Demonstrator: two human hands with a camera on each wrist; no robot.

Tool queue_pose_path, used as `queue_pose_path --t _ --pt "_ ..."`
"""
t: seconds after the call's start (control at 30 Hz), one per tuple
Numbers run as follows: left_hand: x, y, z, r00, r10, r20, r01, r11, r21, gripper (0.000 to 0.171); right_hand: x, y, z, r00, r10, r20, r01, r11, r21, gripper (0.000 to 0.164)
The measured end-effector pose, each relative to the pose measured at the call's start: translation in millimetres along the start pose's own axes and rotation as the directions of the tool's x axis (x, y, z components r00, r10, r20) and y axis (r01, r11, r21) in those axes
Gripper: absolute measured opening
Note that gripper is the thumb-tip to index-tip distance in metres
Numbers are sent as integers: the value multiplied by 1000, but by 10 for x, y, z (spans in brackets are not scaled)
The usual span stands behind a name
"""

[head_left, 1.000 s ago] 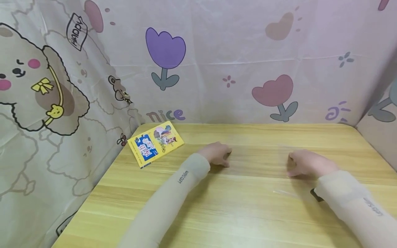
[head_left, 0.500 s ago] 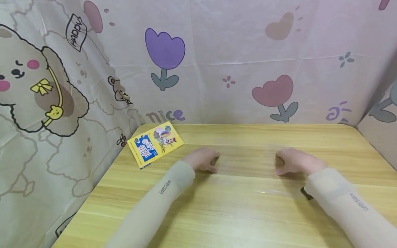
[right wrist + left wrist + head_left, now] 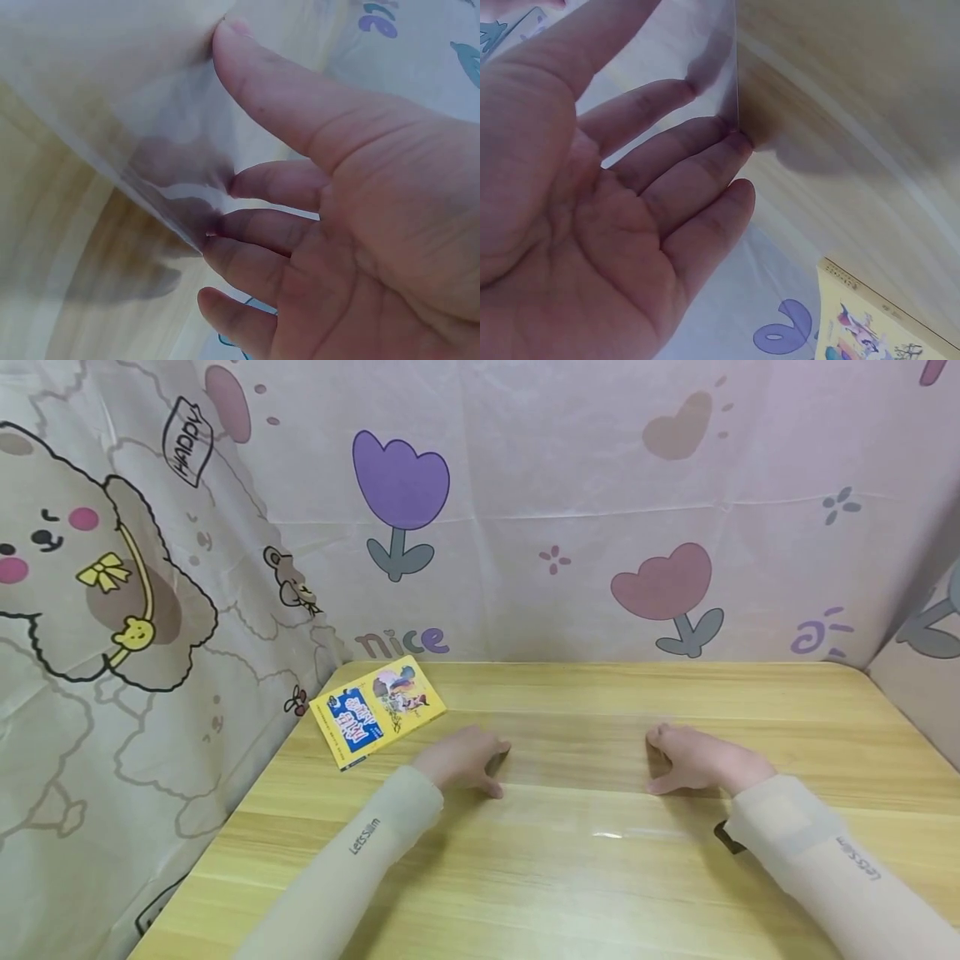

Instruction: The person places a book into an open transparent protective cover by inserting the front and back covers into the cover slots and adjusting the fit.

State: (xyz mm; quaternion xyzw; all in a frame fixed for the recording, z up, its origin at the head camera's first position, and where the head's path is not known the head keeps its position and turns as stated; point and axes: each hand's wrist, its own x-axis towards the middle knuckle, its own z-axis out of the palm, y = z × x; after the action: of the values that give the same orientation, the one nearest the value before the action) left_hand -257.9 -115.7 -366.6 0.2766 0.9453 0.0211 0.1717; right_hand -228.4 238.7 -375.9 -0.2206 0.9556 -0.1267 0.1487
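Note:
A see-through, colourless plastic thing (image 3: pixel 606 836) lies between my hands on the table; its outline is faint, so its full shape is hard to tell. In the left wrist view, fingertips of my left hand (image 3: pixel 461 760) touch it by a straight edge (image 3: pixel 737 75), with the fingers stretched out. My right hand (image 3: pixel 705 758) meets the opposite side. The right wrist view shows that hand's thumb and fingers spread apart, their tips against the clear wall (image 3: pixel 112 105). Both palms face inward. A yellow book (image 3: pixel 378 712) lies flat beyond my left hand.
The wood-grain table (image 3: pixel 600 902) stretches to a printed cloth (image 3: pixel 517 460) hanging behind it. Another cloth with a cartoon animal (image 3: pixel 112 577) runs along the left edge. Something dark (image 3: pixel 729 837) sits at my right wrist.
Both hands have moved left and slightly nearer to me, and the glint on the clear plastic has moved with them. The yellow book has stayed where it was.

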Motion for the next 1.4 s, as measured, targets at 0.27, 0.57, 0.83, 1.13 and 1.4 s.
queue_pose_path --t 0.27,0.57,0.83,1.13,1.4 --pt "-113 -12 34 1000 -7 -20 6 1000 -16 72 -14 -52 30 1000 -20 -11 20 1000 8 85" --pt "-278 -39 86 999 -11 -36 9 999 -44 38 4 -142 83 1000 -26 -4 27 999 34 88" --pt "-333 -48 138 999 -29 -35 28 999 -33 52 8 -210 86 1000 -7 5 7 999 39 63" --pt "-364 -20 120 999 -30 -32 29 999 -27 55 -44 -243 88 999 30 17 -30 999 14 87" --pt "-400 -3 118 999 -22 -34 21 999 -37 52 -50 -249 121 999 36 4 -36 999 3 93"
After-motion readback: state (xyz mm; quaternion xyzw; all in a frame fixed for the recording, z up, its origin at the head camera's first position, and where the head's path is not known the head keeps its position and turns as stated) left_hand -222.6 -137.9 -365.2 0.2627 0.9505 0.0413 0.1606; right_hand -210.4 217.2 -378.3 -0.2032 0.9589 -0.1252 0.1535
